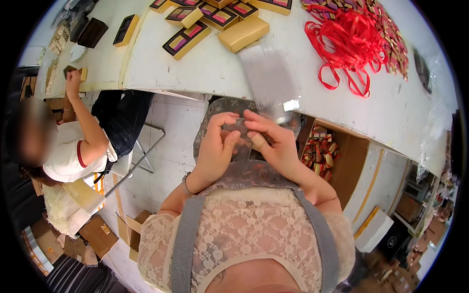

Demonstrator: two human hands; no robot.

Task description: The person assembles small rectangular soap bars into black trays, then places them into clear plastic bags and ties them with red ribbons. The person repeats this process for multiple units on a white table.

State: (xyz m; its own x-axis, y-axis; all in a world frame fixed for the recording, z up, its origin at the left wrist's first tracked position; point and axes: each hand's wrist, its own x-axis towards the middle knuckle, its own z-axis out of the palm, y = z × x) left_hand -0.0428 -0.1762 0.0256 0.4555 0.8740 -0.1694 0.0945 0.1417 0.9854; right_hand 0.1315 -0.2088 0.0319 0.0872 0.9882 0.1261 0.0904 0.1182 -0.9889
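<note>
Both my hands meet over my lap just below the white table [205, 68] edge. My left hand [217, 146] and my right hand [273, 141] pinch the lower end of a clear plastic sleeve [268, 80], which rises up over the table edge. A bandage wraps one finger of my right hand. A plain gold box [243, 33] lies on the table just beyond the sleeve, next to several gold boxes with dark windowed lids [185, 40].
A heap of red ribbon [349, 46] lies on the table's right. An open cardboard carton [337, 156] of small wrapped pieces sits under the table at my right. Another person [73, 146] sits at left, one hand on the table. Cartons litter the floor.
</note>
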